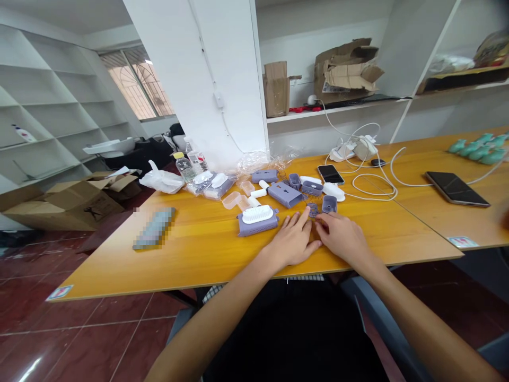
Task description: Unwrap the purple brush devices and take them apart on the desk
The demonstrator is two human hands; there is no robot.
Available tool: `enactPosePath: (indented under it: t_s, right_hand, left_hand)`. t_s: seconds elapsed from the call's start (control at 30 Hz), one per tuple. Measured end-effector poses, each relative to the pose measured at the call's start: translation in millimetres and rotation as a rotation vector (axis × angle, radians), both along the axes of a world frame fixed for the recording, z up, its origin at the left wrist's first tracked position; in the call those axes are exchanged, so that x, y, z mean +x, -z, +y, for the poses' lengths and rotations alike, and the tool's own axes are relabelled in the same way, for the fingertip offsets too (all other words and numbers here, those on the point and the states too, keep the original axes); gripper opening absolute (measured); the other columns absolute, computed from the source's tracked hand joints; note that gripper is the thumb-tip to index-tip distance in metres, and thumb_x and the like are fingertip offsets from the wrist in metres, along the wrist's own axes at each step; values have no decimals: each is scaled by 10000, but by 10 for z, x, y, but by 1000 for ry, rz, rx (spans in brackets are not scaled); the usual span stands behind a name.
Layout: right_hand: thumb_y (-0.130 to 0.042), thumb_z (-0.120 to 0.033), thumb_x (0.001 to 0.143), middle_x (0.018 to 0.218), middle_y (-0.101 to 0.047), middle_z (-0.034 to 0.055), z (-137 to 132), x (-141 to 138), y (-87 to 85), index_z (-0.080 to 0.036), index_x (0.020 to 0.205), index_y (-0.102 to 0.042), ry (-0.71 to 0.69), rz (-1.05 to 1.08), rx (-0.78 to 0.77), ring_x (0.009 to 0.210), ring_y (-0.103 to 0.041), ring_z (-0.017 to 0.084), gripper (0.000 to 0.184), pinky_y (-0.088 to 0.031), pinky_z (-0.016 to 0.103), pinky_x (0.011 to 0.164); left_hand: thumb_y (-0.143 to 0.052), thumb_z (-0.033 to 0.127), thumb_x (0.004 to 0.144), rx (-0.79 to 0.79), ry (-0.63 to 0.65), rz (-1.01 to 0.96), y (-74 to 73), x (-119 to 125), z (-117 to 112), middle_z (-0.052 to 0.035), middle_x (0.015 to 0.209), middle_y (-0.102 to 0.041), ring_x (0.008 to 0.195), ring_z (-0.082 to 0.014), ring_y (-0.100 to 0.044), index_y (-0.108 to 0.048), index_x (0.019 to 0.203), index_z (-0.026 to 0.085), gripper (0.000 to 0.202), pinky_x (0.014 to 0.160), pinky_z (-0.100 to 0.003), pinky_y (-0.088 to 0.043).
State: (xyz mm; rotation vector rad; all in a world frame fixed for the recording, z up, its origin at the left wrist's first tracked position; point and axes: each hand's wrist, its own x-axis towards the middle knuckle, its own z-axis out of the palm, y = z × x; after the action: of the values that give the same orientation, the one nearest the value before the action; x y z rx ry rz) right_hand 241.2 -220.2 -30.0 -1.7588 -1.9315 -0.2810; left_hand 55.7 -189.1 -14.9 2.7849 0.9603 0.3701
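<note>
My left hand [293,239] lies flat on the wooden table with its fingers stretched out. Its fingertips reach a small dark purple piece [313,210]. Close beside it, my right hand [342,233] is curled, thumb and fingers drawn together; whatever they pinch, if anything, is too small to make out. Just beyond the right hand stands a small purple cup [329,204]. To the left of my left hand, a white bristled brush head [257,214] rests on a purple perforated holder [257,228]. Another purple holder [285,194] lies farther back.
Clear plastic boxes [231,200], white rollers [258,193] and bagged pieces [218,185] lie behind. A phone [331,174], white cables [374,193] and a tablet [456,189] are to the right. A grey pixelated object [155,228] lies left, inside the table's front edge [139,293].
</note>
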Motion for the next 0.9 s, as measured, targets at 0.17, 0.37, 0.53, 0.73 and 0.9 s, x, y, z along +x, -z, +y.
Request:
enactPosePath:
  t_s: [0.17, 0.37, 0.53, 0.73, 0.9]
  right_hand:
    - [-572, -331, 1015, 1000, -805, 72, 4, 78, -25, -269, 1196, -771, -87, 74, -35, 739, -738, 253, 277, -460, 351, 612]
    - [-527, -346, 1018, 968, -805, 120, 18, 470, 16, -196, 1077, -786, -74, 182, 108, 877, -760, 298, 305, -579, 423, 831]
    - [-441, -434, 1039, 1438, -692, 246, -27, 636, 238, -88, 1369, -684, 15, -18, -30, 1386, -604, 417, 537, -484, 585, 1140]
    - [-259, -556, 1077, 1693, -473, 173, -28, 596, 337, -102, 1611, -477, 93, -140, -269, 1598, -386, 364, 734, -299, 626, 1287]
    - [-227, -572, 1071, 1718, -429, 173, -35, 595, 295, -85, 1633, -447, 102, -148, -313, 1625, -335, 362, 776, -266, 635, 1302]
  left_hand:
    - [-622, 439, 1045, 95, 83, -35, -107, -260, -317, -229, 1666, -476, 1571, -381, -435, -525, 1534, 91, 608, 1297, -527, -371]
    - [-536, 330, 1076, 272, -95, -248, -245, -1287, -382, -92, 1031, -805, 956, -252, -761, -746, 1086, 209, 243, 924, -417, -613]
    - [-472, 422, 1081, 278, -514, -147, -113, -2072, -101, -158, 1258, -769, 1191, -330, -721, -719, 1206, 182, 366, 1079, -530, -564]
    - [-422, 515, 1100, 68, -581, 130, 15, -2190, -59, -155, 1743, -381, 1624, -378, -344, -576, 1541, 199, 564, 1302, -613, -310]
    - [-433, 495, 1100, 61, -564, 119, -4, -2194, -74, -132, 1716, -439, 1616, -329, -375, -581, 1544, 208, 549, 1329, -554, -289]
